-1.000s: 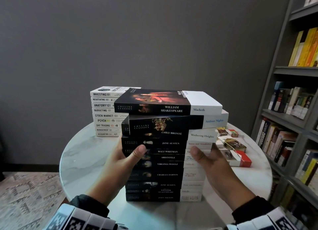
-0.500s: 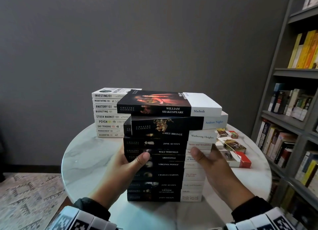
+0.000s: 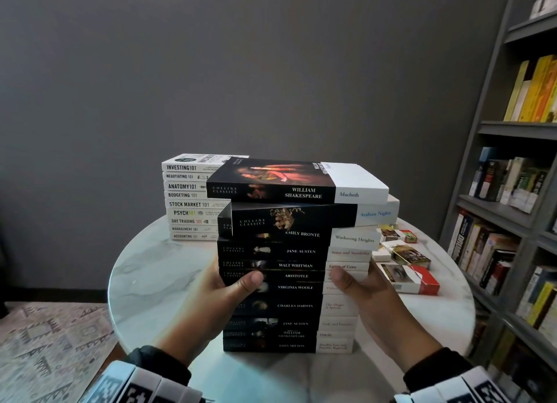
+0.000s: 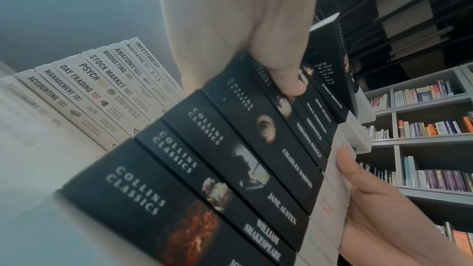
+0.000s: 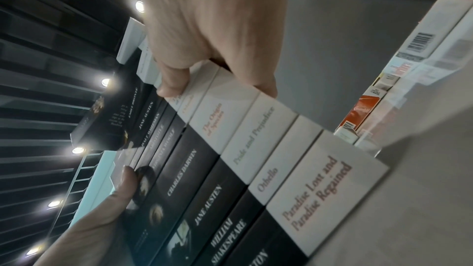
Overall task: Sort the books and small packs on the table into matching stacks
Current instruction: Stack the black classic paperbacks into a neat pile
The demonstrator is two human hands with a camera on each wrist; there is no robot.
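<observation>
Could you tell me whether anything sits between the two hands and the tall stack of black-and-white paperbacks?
Nothing visible does: the left hand and right hand already clasp the tall stack of black-and-white paperbacks at either end, thumbs on the spines.

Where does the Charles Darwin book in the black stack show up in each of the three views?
Head: Charles Darwin book sits low in the centre stack, just below both thumbs.
Left wrist: its spine runs diagonally through mid-frame, below the left hand.
Right wrist: lower centre, below the right hand.
Shared landmark: the Jane Austen spine beneath it.
</observation>
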